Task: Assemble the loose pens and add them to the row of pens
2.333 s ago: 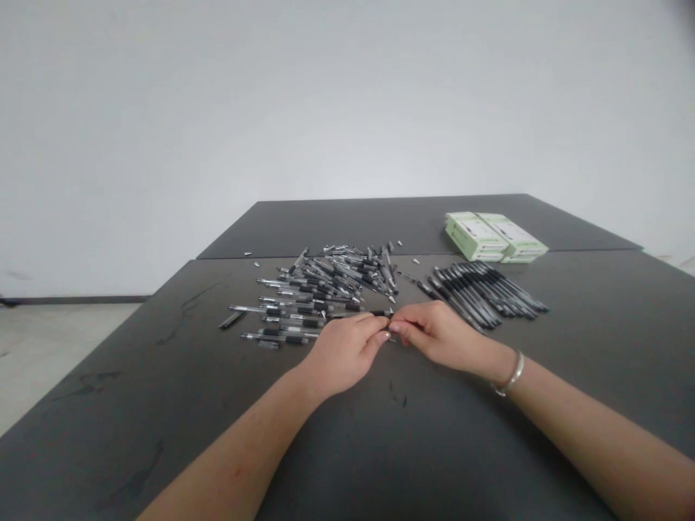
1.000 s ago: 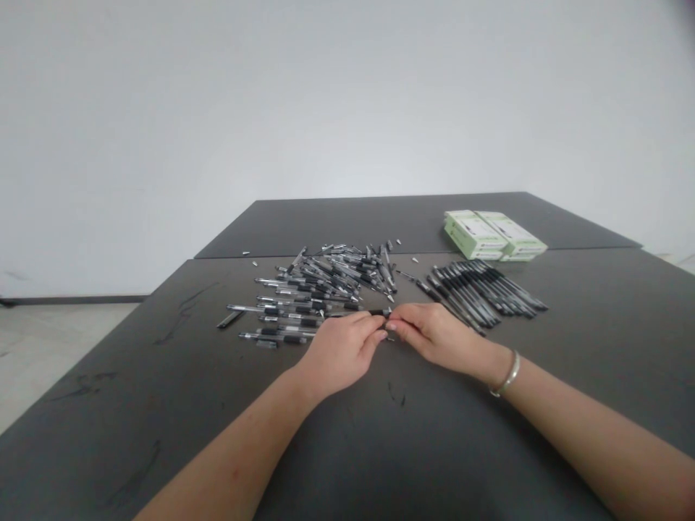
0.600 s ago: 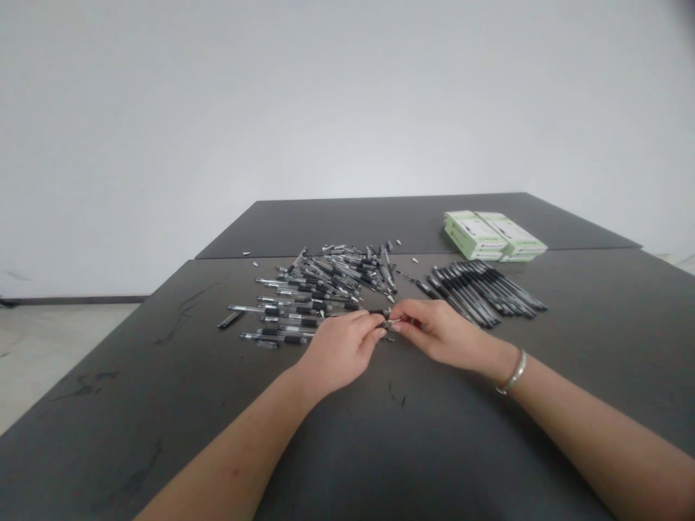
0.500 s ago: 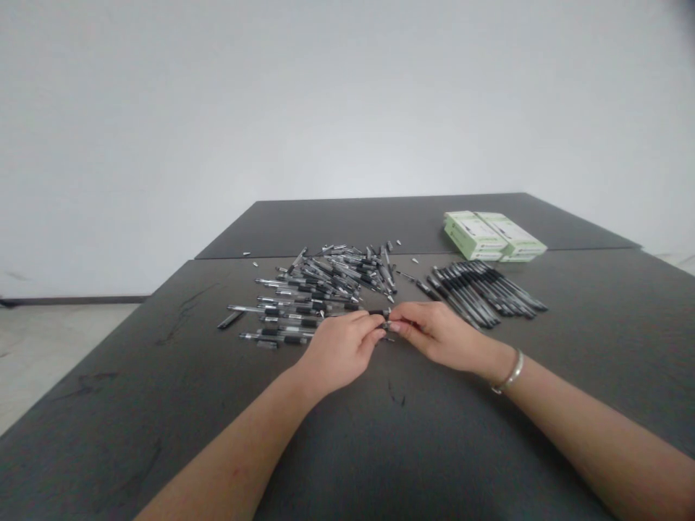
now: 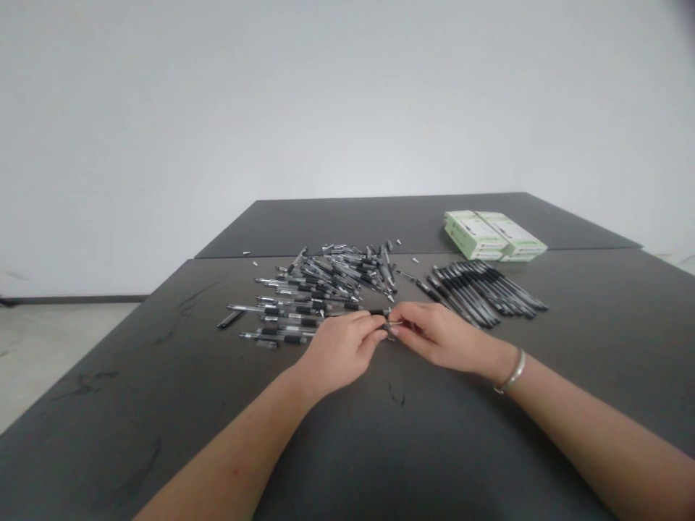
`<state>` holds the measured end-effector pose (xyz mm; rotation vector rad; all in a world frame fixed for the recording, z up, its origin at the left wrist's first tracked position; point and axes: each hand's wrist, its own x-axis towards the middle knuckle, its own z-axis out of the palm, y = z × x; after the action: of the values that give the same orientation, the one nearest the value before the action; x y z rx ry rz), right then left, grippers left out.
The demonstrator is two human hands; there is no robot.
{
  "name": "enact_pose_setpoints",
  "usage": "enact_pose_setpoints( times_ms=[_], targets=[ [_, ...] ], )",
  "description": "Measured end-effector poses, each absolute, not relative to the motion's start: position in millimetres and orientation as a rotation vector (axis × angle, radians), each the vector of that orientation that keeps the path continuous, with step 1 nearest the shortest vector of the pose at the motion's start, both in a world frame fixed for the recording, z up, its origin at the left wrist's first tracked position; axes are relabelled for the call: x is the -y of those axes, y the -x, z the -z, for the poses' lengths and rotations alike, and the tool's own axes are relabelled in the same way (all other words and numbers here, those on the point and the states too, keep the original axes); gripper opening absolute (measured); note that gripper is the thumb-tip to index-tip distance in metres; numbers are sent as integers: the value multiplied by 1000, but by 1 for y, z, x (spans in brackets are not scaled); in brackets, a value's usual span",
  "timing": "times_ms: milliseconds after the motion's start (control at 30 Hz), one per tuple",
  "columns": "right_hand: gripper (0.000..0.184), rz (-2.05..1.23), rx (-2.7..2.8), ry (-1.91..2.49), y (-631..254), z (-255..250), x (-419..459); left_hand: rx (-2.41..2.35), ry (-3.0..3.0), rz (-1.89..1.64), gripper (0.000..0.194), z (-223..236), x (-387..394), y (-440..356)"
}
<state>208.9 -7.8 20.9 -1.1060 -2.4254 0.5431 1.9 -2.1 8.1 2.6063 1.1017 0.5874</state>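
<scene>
We note the dark tabletop [image 5: 396, 449] running from the near side of the view to a far edge before the pale wall [image 5: 347, 94], with a seam across it; its left edge slants well apart from both hands. Room to move lies on the near side, between the forearms. Beyond the fingers it narrows: a loose heap of pens [image 5: 347, 273] lies left and ahead, a slanted row of pens [image 5: 478, 289] just beside the right knuckles, and green-and-white boxes [image 5: 494, 235] farther back. Our left hand [image 5: 342, 351] has its fingertips drawn to a narrow pinch around a pen part [image 5: 386, 325], most of it hidden by the hand. Our right hand [image 5: 442, 333] holds a slim pale piece [image 5: 399, 323] between thumb and forefinger, the gap barely its thickness. The two pinches almost meet, near the front of the heap. The pen part's visible end points right; its long axis appears to run left to right. The slim piece lies roughly in line with it; whether they touch we cannot tell.
</scene>
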Motion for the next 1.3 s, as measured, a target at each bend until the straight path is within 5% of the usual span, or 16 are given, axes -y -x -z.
enact_pose_setpoints(
  times_ms=[433, 667, 800, 1100, 1300],
  targets=[
    [41, -863, 2265, 1257, -199, -10, 5, -1122, -2720, -576, 23, -2, 4, -2],
    [15, -557, 2431, 1103, -210, -16, 6, -1120, -2606, -612, 24, -4, 0, -1],
    [18, -515, 2450, 1105, -207, -11, 6, -1116, -2631, -615, 24, -1, 1, -1],
    [37, -1138, 2059, 1267, -197, 1, 1, -1156, -2721, -557, 27, -2, 2, -2],
    [30, -679, 2316, 1250, -201, -12, 5, -1166, -2604, -519, 34, -7, -3, 0]
  ],
)
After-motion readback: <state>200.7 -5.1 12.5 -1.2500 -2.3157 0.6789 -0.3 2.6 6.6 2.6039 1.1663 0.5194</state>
